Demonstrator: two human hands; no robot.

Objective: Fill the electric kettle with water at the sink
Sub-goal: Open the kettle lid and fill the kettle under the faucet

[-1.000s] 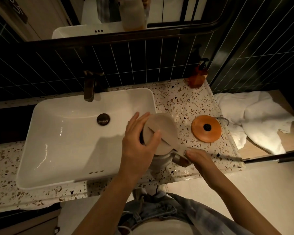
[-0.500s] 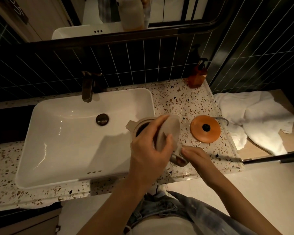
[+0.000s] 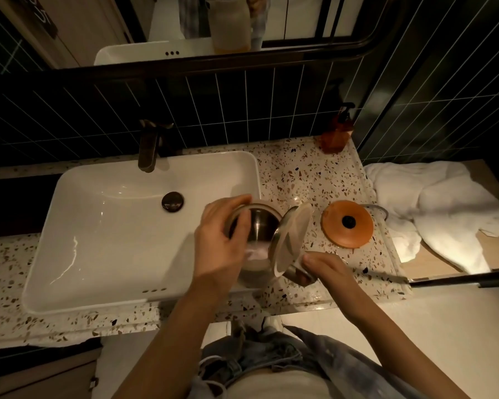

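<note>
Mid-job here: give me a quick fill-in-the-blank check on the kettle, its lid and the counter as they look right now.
1. The kettle's hinged lid is flipped ____.
2. The right hand holds the kettle by its ____.
3. The round orange base sits on the counter to the ____ of the kettle.
4. No water runs from the faucet into the ____.

Missing words: open; handle; right; sink

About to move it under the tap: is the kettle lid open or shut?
Open. The lid stands swung up on its hinge side, and the kettle shows its bare metal inside. The left hand rests at its rim.
</note>
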